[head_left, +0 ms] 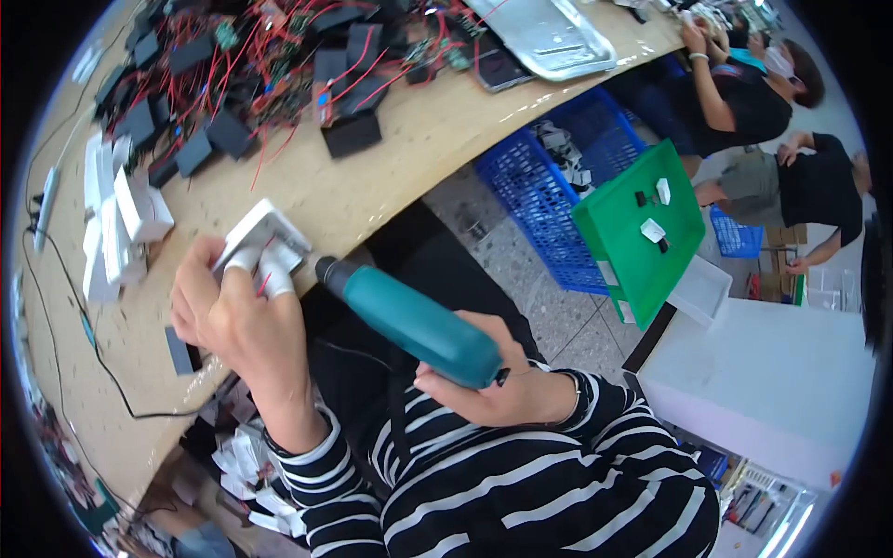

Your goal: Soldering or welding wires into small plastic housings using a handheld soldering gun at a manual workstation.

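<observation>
My left hand (244, 321) is closed on a small white plastic casing (260, 216) at the near edge of the wooden table (372, 191). White covers wrap two of its fingertips, and a bit of red wire shows between the fingers. My right hand (498, 383) grips a teal electric screwdriver (409, 318) by its rear end. The tool's black nose points left toward the casing, with a small gap between them; I cannot make out its bit. Beside my left wrist lies a dark grey block (182, 352).
Dark blocks with red wires and circuit boards (279, 74) heap the table's far side. White casings (116, 219) stand at the left. A metal tray (549, 37) lies beyond. At right are a blue crate (539, 205), a green bin (642, 256) and a white cabinet (763, 372). Other people (744, 102) work nearby.
</observation>
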